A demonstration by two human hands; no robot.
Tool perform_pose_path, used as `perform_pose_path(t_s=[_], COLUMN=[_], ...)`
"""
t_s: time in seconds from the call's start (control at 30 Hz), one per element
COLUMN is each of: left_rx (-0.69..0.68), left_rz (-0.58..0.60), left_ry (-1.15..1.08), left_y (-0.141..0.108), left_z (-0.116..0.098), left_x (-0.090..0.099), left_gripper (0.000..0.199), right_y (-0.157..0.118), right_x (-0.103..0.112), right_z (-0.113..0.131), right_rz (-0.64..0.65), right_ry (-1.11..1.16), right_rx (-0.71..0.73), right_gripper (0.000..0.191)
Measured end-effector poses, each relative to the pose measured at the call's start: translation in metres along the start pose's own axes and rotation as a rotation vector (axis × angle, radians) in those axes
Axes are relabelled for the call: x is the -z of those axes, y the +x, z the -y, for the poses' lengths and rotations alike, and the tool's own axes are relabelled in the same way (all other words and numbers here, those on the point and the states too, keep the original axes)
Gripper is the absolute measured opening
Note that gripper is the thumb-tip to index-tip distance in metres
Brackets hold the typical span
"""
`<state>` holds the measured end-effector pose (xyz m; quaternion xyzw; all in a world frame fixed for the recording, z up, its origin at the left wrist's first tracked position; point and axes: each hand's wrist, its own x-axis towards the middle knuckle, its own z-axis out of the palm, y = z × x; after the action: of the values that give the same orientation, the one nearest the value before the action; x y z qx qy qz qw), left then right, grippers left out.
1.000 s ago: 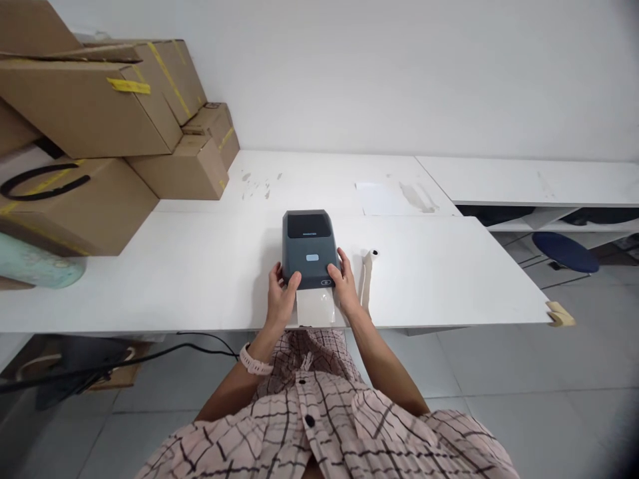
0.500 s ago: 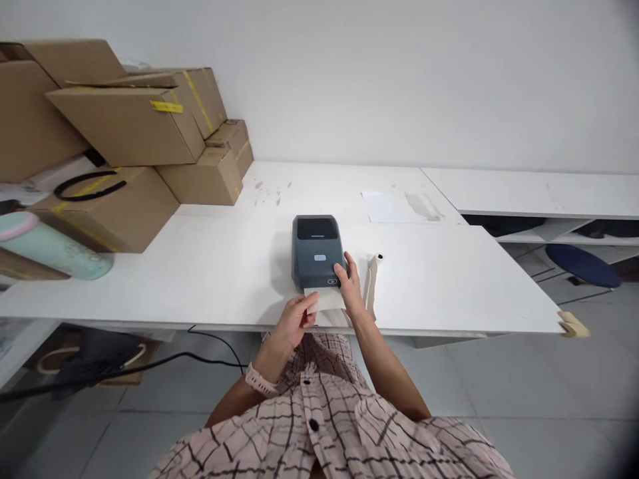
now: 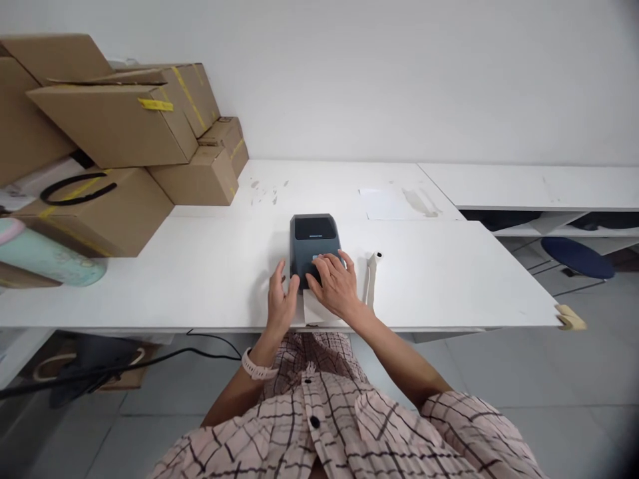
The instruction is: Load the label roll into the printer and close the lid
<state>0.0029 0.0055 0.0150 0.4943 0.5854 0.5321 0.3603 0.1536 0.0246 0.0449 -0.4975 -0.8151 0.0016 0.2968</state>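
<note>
A dark grey label printer (image 3: 302, 256) stands on the white table in front of me, and a strip of label paper (image 3: 315, 311) sticks out of its near side. My right hand (image 3: 333, 283) lies over the printer's top with fingers stretched out, the fingertips at the light-coloured button on the lid. Beside the printer's near left corner is my left hand (image 3: 281, 299), thumb and fingers apart and nothing in it. Part of the paper and the lid are hidden under my right hand. A small paper roll (image 3: 374, 258) with a loose tail lies to the right of the printer.
Cardboard boxes (image 3: 110, 126) are stacked at the left, with a black hoop (image 3: 77, 189) on one and a mint-green bottle (image 3: 54, 256) beside it. A white sheet (image 3: 379, 205) lies toward the back of the table (image 3: 449, 279). A blue stool (image 3: 578, 257) stands at the right.
My left hand has let go of the label paper and moved to the printer's left side. My right hand has shifted from the printer's right edge onto its top.
</note>
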Motion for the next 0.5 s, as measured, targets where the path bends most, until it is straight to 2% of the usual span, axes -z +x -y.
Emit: perform_pose_path(t_s=[0.13, 0.27, 0.4, 0.5], left_rx=[0.067, 0.08, 0.074, 0.036], left_rz=[0.068, 0.058, 0.089, 0.072], left_ry=[-0.042, -0.084, -0.108, -0.056], left_y=[0.009, 0.009, 0.006, 0.006], left_z=[-0.002, 0.001, 0.006, 0.007], left_x=[-0.017, -0.015, -0.011, -0.011], left_gripper=[0.067, 0.067, 0.071, 0.073], right_y=[-0.001, -0.01, -0.027, -0.031], right_x=[-0.002, 0.002, 0.002, 0.005], right_z=[0.004, 0.001, -0.011, -0.016], right_rz=[-0.018, -0.084, -0.227, -0.209], right_ry=[-0.001, 0.128, 0.419, 0.655], right_rx=[-0.032, -0.068, -0.319, -0.509], right_gripper=[0.034, 0.032, 0.053, 0.066])
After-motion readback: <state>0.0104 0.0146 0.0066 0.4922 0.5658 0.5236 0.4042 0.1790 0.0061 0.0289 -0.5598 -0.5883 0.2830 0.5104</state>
